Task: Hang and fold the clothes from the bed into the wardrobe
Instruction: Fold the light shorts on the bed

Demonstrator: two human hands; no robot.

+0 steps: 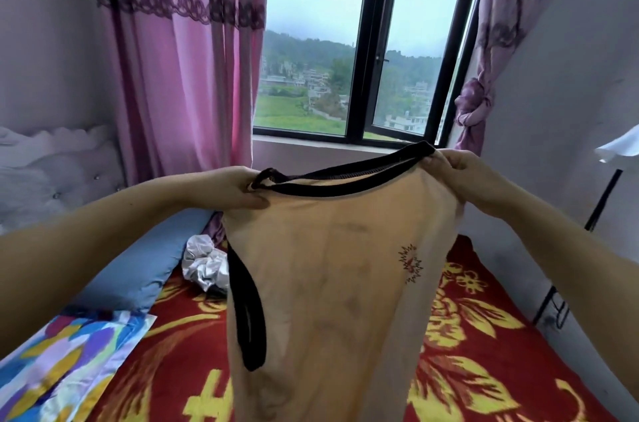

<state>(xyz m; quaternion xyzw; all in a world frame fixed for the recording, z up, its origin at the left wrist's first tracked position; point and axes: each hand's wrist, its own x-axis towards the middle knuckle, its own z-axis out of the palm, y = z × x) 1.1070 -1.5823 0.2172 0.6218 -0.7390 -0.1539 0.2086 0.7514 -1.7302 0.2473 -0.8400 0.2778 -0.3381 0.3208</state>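
Head view: left hand and right hand each pinch the peach top at its black neckline, long axis hanging down mid-frame.

Pink curtains flank open window; blue pillow near headboard.

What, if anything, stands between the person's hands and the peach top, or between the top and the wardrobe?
Nothing separates them: the left hand and right hand already grip the peach top by its black-trimmed upper edge, above the bed. The wardrobe is out of view, so that path cannot be judged.
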